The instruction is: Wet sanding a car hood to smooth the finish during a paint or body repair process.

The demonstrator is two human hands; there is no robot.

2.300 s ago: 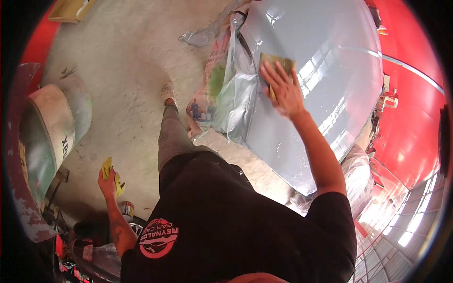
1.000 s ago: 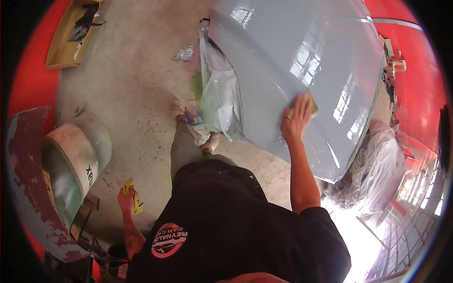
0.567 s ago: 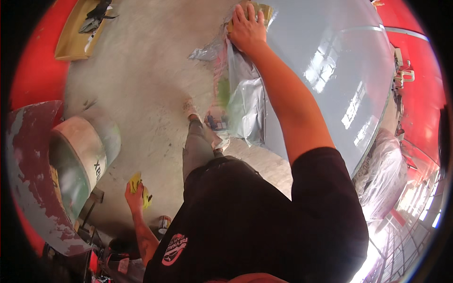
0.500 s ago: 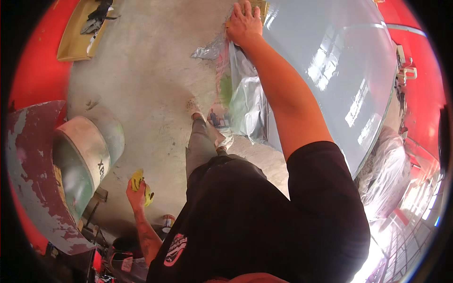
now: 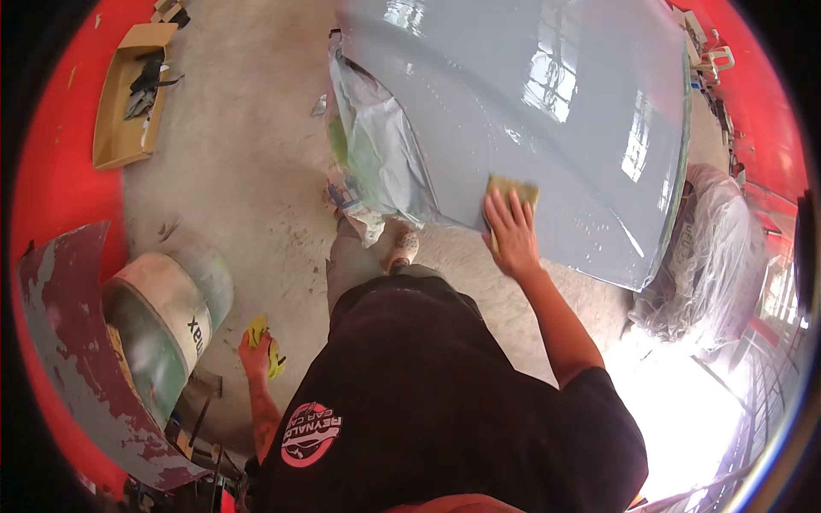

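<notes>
A glossy blue-grey car panel (image 5: pixel 428 85), wet with drops and reflecting windows, stretches across the upper right. My right hand (image 5: pixel 510 232) presses a gold-brown sanding pad (image 5: pixel 516 189) flat on it near its near edge, thumb along the pad's left side. Crumpled silver and printed masking sheet (image 5: pixel 381 137) hangs from the panel's left edge. Low at the left, away from the panel, my left hand (image 5: pixel 255 355) is closed round a crumpled yellow cloth (image 5: pixel 275 357) with dark marks. Part of that cloth is hidden by the fingers.
At left stand a curved panel (image 5: pixel 64 325) with flaking maroon paint and a drum-like cylinder (image 5: pixel 162 295). An open cardboard box (image 5: pixel 107 137) holding dark items lies far left. Clear plastic wrapping (image 5: pixel 714 256) bunches beyond the panel's right edge. My feet stand on concrete (image 5: pixel 248 171).
My right hand has swept the pad from the panel's far left edge back toward me and to the right. My left hand still holds the cloth in about the same place.
</notes>
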